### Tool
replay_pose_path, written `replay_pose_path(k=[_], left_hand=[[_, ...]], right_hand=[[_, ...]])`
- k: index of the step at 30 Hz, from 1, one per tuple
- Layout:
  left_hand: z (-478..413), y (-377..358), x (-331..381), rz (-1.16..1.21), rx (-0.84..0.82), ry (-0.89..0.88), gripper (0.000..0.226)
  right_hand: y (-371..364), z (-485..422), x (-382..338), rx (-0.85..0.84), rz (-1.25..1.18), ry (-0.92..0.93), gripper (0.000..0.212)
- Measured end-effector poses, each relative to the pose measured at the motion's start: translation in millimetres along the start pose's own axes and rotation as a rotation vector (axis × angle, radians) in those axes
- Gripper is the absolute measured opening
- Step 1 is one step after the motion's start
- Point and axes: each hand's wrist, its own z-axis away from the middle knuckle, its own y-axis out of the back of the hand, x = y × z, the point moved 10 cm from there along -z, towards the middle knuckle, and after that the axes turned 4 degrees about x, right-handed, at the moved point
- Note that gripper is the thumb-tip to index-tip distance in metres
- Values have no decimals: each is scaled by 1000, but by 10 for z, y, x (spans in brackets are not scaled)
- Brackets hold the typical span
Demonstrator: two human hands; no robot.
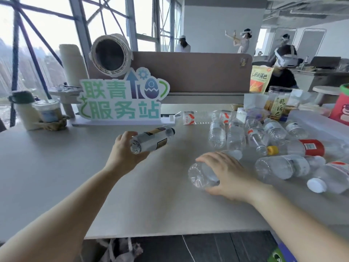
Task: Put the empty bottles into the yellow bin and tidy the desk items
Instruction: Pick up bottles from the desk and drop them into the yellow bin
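Head view: left grip clasps labelled bottle, cap pointing away-right; right grip clasps clear bottle, base nearward.

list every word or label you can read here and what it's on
"联青服务站": standing sign at the back of the desk.
"脆锅巴": clear jar.
"锅巴", rest blurred: yellow snack bag.
Label on the bottle held by the left hand: too blurred to read.
Red-labelled bottle: print too small to read.

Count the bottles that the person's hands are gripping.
2: a labelled bottle raised in the left hand; a clear bottle on the desk, in the right hand.
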Motion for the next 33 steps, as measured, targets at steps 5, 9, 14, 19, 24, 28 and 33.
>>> replay_pose_path(k=[5, 9, 14, 19, 24, 28, 33], left_hand=[[635, 1022, -19, 54, 125, -40, 65], [1101, 1908, -148, 30, 244, -40, 67], [1555, 2963, -448, -15, 393, -3, 64], [1831, 3917, -1035, -37, 533, 79, 62], [1892, 4883, -1763, -105, 668, 124, 64], [1918, 5528, -2285, -156, 714, 150, 65], [1970, 6047, -2504, -272, 708, 139, 68]], right_hand=[[361, 42, -762, 193, -119, 97, 75], [580, 8, -1476, 333, -337, 168, 79], [525, -254, -2374, 360, -643, 255, 82], [267, -825, -3580, 311, -709, 397, 81], [-12, -1561, -4854, 279, -960, 480, 78], [-257, -1986, -5657, 271, -1167, 526, 71], [-316, -2191, -6266, 248, -1267, 558, 65]])
